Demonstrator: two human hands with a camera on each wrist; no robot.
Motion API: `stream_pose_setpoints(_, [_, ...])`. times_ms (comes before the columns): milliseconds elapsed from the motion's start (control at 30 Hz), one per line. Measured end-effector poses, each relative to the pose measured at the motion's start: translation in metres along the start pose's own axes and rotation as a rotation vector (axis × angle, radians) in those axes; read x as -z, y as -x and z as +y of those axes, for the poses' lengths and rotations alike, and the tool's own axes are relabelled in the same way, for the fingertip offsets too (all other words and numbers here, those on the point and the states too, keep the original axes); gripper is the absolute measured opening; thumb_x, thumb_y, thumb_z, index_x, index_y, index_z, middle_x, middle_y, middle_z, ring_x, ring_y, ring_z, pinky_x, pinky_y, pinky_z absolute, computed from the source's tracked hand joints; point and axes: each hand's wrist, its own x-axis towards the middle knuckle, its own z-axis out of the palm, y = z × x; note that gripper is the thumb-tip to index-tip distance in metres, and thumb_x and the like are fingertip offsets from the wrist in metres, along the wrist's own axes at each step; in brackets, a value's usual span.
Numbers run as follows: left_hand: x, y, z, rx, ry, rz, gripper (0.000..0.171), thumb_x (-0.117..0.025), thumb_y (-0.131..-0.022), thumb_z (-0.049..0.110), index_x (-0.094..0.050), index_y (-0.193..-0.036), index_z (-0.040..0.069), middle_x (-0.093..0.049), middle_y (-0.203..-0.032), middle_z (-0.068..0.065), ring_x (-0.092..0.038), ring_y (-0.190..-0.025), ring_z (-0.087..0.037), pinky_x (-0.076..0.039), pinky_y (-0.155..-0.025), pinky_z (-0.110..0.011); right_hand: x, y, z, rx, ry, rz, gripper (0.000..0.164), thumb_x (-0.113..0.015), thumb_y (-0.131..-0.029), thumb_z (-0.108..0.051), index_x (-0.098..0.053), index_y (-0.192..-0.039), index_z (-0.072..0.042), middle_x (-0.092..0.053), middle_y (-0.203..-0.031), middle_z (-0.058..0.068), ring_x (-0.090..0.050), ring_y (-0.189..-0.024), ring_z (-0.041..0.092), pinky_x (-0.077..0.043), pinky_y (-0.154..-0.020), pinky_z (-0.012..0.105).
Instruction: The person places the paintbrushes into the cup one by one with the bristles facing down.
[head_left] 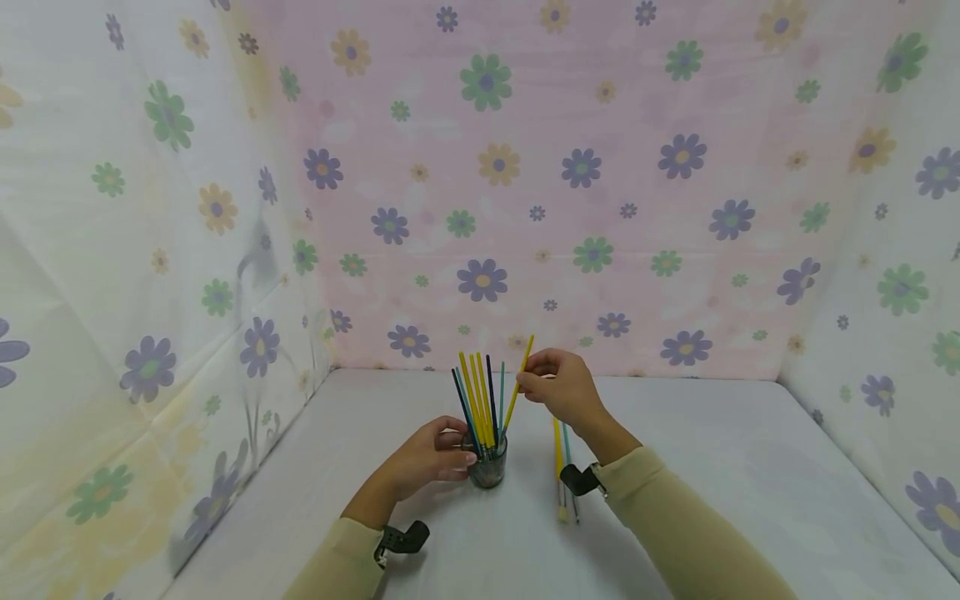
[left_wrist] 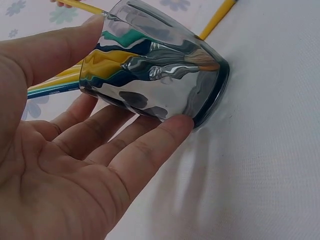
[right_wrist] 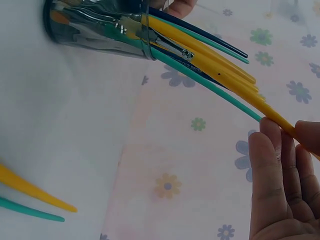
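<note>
A clear glass [head_left: 489,477] stands on the table with several paintbrushes [head_left: 480,400] in it, bristles down and yellow, dark blue and teal handles up. My left hand [head_left: 422,460] holds the glass from its left side; in the left wrist view the thumb lies near the rim and a fingertip touches near the base. My right hand [head_left: 566,390] pinches a yellow paintbrush [head_left: 513,407] by its upper handle, between thumb and fingers. That brush leans right, and in the right wrist view its metal ferrule [right_wrist: 172,45] is at the glass's mouth.
To the right of the glass, yellow and teal paintbrushes [head_left: 561,487] lie on the white table [head_left: 720,467], partly behind the right wrist. Flower-patterned cloth [head_left: 525,192] hangs behind the table and along both sides.
</note>
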Motion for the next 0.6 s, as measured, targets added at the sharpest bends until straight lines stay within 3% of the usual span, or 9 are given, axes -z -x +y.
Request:
stream_pose_setpoints(333, [-0.002,0.000,0.001,0.007,0.003,-0.001,0.061,-0.083,-0.089,0.019,-0.049,-0.138,0.007,-0.059,-0.146,-0.019,-0.068,-0.117,-0.026,-0.062,-0.092,-0.043,-0.009,0.000,0.015,0.029,0.038,-0.013,0.016,-0.078,-0.093,-0.014,-0.069,-0.105,-0.007,-0.074,-0.101,0.009,-0.076,-0.091,0.026,-0.065,-0.078,0.037])
stream_pose_setpoints(600, [-0.001,0.000,0.000,0.005,-0.002,0.000,0.060,-0.083,-0.090,0.021,-0.048,-0.138,0.008,-0.057,-0.148,-0.019,-0.067,-0.120,-0.027,-0.061,-0.094,-0.043,-0.016,0.002,0.023,0.016,0.090,-0.033,0.015,-0.077,-0.094,-0.015,-0.069,-0.105,-0.009,-0.074,-0.098,0.006,-0.075,-0.085,0.020,-0.065,-0.077,0.037])
